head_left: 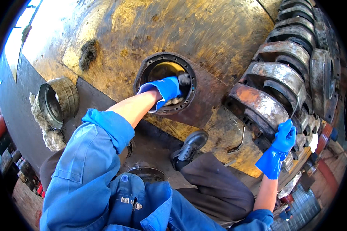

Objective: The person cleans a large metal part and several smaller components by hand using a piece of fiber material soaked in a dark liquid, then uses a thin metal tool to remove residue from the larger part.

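Blue-gloved left hand (pixel 166 91), its grip hidden, reaches into a round dark-metal housing (pixel 192 85) lying open-side-up on yellow-stained flooring (pixel 219 38), seemingly for access; apart, the blue-gloved right hand (pixel 284 139) clenches a thin grey rod (pixel 295 106).

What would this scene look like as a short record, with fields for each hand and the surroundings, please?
Left hand: blue-gloved, reaching inside a round flanged housing
At its fingers: dark fuzzy wad; grip unclear
Right hand: blue-gloved, closed on a thin rod
Right side: row of curved metal castings; bent rod on the plate
Left side: open metal cylinder beside pale fibrous wadding
Surface: worn, yellowish metal plate
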Available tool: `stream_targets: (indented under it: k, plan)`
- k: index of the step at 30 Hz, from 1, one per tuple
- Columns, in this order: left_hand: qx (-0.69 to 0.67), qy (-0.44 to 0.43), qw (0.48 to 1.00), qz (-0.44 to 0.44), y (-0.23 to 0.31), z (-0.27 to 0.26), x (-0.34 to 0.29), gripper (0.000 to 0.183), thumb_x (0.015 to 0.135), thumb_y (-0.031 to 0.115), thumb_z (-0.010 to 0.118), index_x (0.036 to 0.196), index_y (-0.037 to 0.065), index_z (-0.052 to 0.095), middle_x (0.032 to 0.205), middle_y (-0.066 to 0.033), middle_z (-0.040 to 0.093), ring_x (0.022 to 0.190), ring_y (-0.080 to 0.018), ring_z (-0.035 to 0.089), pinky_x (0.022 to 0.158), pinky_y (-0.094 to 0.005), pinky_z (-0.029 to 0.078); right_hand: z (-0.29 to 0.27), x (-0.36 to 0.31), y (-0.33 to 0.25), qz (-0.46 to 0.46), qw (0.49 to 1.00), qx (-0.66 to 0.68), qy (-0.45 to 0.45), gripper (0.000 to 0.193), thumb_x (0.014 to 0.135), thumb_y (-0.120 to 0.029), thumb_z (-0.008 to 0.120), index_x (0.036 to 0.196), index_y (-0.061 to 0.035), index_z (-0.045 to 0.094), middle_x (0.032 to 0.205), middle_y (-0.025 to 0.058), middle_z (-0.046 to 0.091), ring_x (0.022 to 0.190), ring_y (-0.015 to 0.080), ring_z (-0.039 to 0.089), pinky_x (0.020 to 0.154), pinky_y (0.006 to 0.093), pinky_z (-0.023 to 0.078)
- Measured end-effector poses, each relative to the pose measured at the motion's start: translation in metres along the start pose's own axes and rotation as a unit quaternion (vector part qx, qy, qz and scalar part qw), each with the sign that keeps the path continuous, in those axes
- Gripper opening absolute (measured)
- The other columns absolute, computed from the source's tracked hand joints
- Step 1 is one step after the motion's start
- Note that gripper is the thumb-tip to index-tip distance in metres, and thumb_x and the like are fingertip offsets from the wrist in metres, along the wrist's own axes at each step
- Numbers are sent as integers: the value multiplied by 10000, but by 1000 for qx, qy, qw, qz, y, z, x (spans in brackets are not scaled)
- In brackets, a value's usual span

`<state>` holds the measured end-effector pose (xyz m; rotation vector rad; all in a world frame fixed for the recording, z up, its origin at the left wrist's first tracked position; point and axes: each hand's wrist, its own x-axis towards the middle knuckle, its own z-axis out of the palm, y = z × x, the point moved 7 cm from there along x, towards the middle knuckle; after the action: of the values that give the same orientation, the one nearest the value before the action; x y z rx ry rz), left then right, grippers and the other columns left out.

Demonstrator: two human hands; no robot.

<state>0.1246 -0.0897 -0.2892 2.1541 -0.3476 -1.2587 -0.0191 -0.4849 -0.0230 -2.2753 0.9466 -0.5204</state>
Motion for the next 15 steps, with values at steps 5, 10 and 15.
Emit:
stream_targets:
  k: [5, 10, 15]
  plan:
    - [303, -122, 941, 88, 9, 3, -10, 223, 744, 150, 755, 929, 27, 781, 912, -237, 737, 819, -416, 720, 752, -479, 560, -3, 1, 7, 4, 1000, 6, -30, 413, 1036, -426, 625, 795, -91, 608, 699, -13, 592, 558, 52, 466, 518, 241, 360]
    - [336, -146, 925, 100, 14, 5, -8, 370, 720, 113, 796, 1080, 43, 757, 1033, -222, 743, 977, -390, 725, 831, -475, 581, -1, -2, 5, 1, 1000, -4, -16, 378, 1046, -384, 621, 824, -78, 611, 724, -3, 616, 562, 51, 479, 512, 242, 370]
    - [13, 180, 983, 34, 9, -15, 9, 245, 860, 131, 671, 1093, 80, 727, 933, -197, 750, 855, -343, 742, 730, -416, 586, 1, -1, 4, -36, 999, 13, -7, 361, 1049, -359, 618, 825, -76, 614, 721, 2, 619, 563, 49, 480, 516, 244, 366]
